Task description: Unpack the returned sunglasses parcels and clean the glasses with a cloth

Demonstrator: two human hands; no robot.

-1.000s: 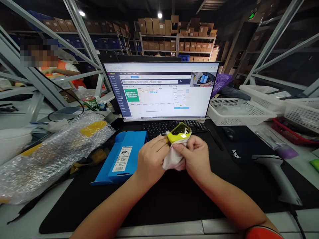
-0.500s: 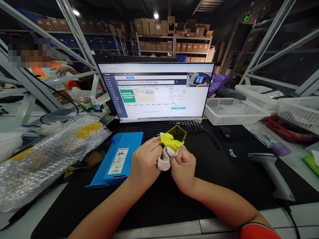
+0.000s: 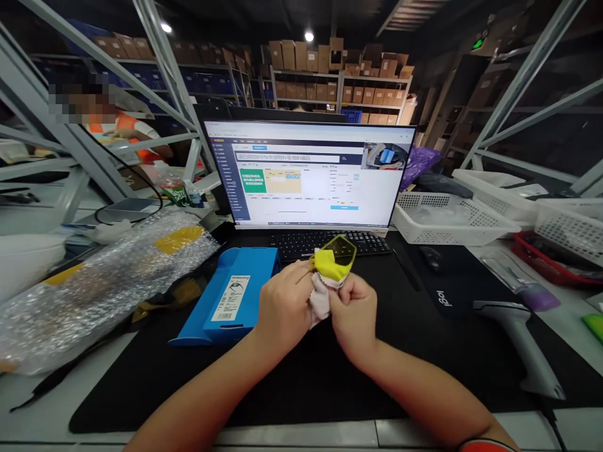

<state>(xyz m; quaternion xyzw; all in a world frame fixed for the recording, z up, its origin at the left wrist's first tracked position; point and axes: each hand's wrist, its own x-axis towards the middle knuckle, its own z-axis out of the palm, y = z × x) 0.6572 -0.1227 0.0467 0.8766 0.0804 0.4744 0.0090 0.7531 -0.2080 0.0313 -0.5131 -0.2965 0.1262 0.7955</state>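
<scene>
In front of the keyboard, both my hands are close together around a pair of yellow-tinted glasses (image 3: 347, 249) and a pale cloth (image 3: 321, 300) with a zigzag edge. My left hand (image 3: 285, 301) is closed at the left side of the glasses, fingers curled behind the cloth. My right hand (image 3: 355, 314) is closed, its thumb and fingers pinching the cloth against the lower part of the glasses. Part of the cloth looks bright yellow at the lens. Left of my hands lies an open blue box (image 3: 252, 270), its label showing a glasses picture.
A monitor (image 3: 311, 182) and keyboard (image 3: 372, 243) stand behind my hands. To the right are a mouse (image 3: 431, 257), a barcode scanner (image 3: 522, 339) and white baskets (image 3: 447, 220). Bubble-wrapped goods (image 3: 108, 282) lie left. A co-worker (image 3: 127, 129) is at the far left.
The view has turned slightly left, so the scene sits further right. The cloth has shifted in my fingers, its loose loop now bunched and hanging between my hands. Both hands keep their grip.
</scene>
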